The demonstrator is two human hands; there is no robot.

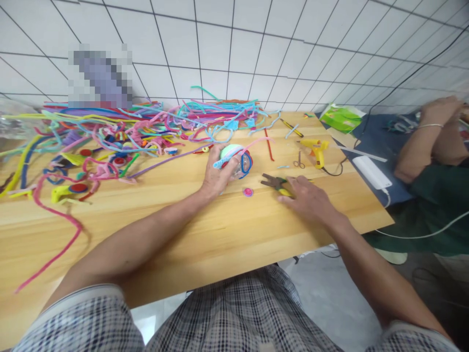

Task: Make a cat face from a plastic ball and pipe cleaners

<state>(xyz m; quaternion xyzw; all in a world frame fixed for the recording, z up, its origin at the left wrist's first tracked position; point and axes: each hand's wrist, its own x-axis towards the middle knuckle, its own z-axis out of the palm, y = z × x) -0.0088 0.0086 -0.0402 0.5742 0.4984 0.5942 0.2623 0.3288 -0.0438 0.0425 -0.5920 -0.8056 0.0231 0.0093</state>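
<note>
Above the middle of the wooden table, my left hand (217,177) is closed around a rounded craft piece made of pipe cleaners (230,150). Mint, light blue, pink and dark blue show on it, and a pink end sticks out to the right. My fingers hide part of it. To the right, my right hand (308,196) grips the yellow-and-green handles of a pair of pliers (273,182), whose jaws point left over the tabletop. Between my hands lies a small pink and purple coil (248,192).
Loose pipe cleaners (146,122) pile along the wall. Toward the right lie a red pipe cleaner (269,145), scissors (299,160), a yellow glue gun (315,150) with a cord, and a utility knife (292,128). Another person's arms (425,137) rest beyond the table's right edge.
</note>
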